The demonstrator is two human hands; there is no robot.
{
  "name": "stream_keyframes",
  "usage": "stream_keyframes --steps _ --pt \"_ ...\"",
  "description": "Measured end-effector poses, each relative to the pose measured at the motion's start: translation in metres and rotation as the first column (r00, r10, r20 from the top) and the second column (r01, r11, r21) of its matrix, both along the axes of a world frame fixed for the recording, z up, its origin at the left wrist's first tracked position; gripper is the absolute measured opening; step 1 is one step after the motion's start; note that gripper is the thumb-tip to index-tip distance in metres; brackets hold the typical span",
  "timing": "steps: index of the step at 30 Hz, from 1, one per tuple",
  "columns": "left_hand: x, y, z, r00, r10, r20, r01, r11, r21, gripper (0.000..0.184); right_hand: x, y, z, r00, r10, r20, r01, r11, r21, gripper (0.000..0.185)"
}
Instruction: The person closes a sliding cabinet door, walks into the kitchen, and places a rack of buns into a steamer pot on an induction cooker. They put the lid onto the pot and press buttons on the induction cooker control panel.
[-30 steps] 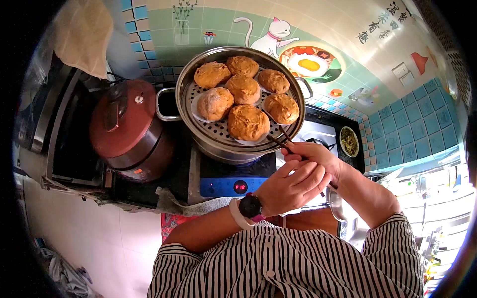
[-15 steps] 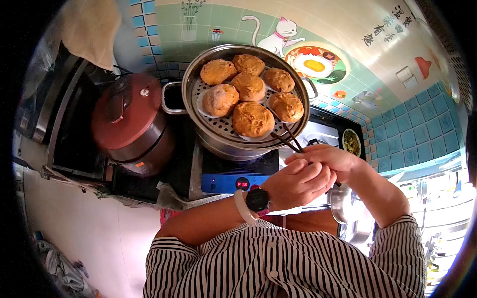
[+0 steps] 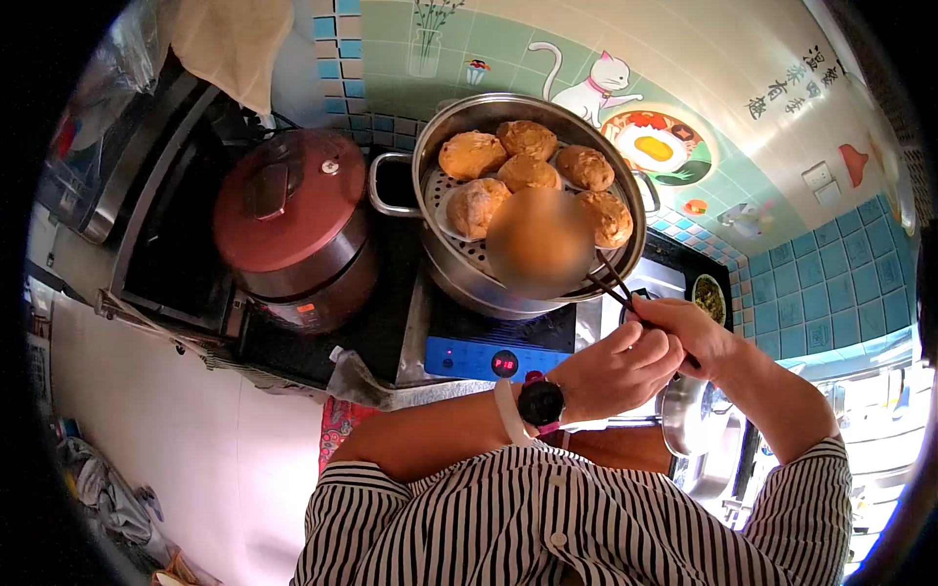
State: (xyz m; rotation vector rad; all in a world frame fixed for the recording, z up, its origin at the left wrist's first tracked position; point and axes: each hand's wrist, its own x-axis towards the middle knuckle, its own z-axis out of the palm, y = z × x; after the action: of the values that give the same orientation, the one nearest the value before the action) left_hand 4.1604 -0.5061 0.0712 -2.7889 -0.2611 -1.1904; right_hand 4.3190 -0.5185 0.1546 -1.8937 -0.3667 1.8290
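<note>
Dark chopsticks (image 3: 613,280) are held in my right hand (image 3: 692,330), their tips near the steamer's front right rim. My left hand (image 3: 620,369), with a watch on the wrist, is curled closed just beside the right one; whether it holds anything is hidden. Several wrinkled orange-brown buns (image 3: 472,153) lie on the perforated tray of the metal steamer (image 3: 442,256), some with white paper beneath. The front bun (image 3: 540,242) appears only as a blurred patch. Under the steamer is a blue-edged induction cooker (image 3: 469,359) with a lit red display.
A dark red electric pressure cooker (image 3: 293,210) stands left of the steamer. The steamer's side handle (image 3: 391,186) sticks out toward it. At the right are a bowl of green food (image 3: 708,296) and a metal pot (image 3: 687,418). A tiled wall (image 3: 811,293) rises behind.
The view has shifted, so the steamer sits farther right. My hands were pressed together and are now slightly less overlapped, showing more of the chopsticks. The front bun has become blurred.
</note>
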Motion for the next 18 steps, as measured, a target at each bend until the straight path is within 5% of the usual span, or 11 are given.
stream_keyframes --steps 6,7,10,12,13,16,18 --pt "-0.011 0.001 0.004 0.989 -0.132 0.069 0.14 0.982 -0.127 0.032 0.016 -0.004 -0.033 0.963 -0.213 -0.163 0.214 0.977 -0.015 0.03" --pt "-0.017 0.002 0.007 0.964 -0.206 0.166 0.238 0.95 -0.202 0.033 0.012 -0.004 -0.028 0.97 -0.195 -0.144 0.195 0.981 -0.015 0.029" --pt "-0.047 0.019 0.007 0.987 -0.125 0.102 0.137 0.982 -0.13 0.032 0.015 -0.003 -0.023 0.978 -0.101 -0.183 0.104 0.995 0.004 0.03" --pt "-0.073 0.042 0.005 0.979 0.023 0.205 0.047 0.942 -0.332 0.034 0.016 -0.002 -0.021 0.937 -0.067 -0.342 0.07 0.998 -0.002 0.031" --pt "-0.084 0.057 0.001 0.949 0.241 0.202 -0.164 0.927 -0.338 0.032 0.017 -0.004 -0.025 0.929 -0.051 -0.367 0.065 0.998 0.027 0.032" --pt "-0.115 0.107 0.005 0.653 0.747 0.124 -0.62 0.622 -0.478 0.047 0.016 -0.003 -0.025 0.923 -0.038 -0.384 0.059 0.997 0.044 0.031" --pt "-0.133 0.141 0.0 0.572 0.819 0.051 -0.675 0.505 -0.538 0.049 0.017 -0.002 -0.026 0.911 -0.044 -0.41 0.062 0.998 0.031 0.031"
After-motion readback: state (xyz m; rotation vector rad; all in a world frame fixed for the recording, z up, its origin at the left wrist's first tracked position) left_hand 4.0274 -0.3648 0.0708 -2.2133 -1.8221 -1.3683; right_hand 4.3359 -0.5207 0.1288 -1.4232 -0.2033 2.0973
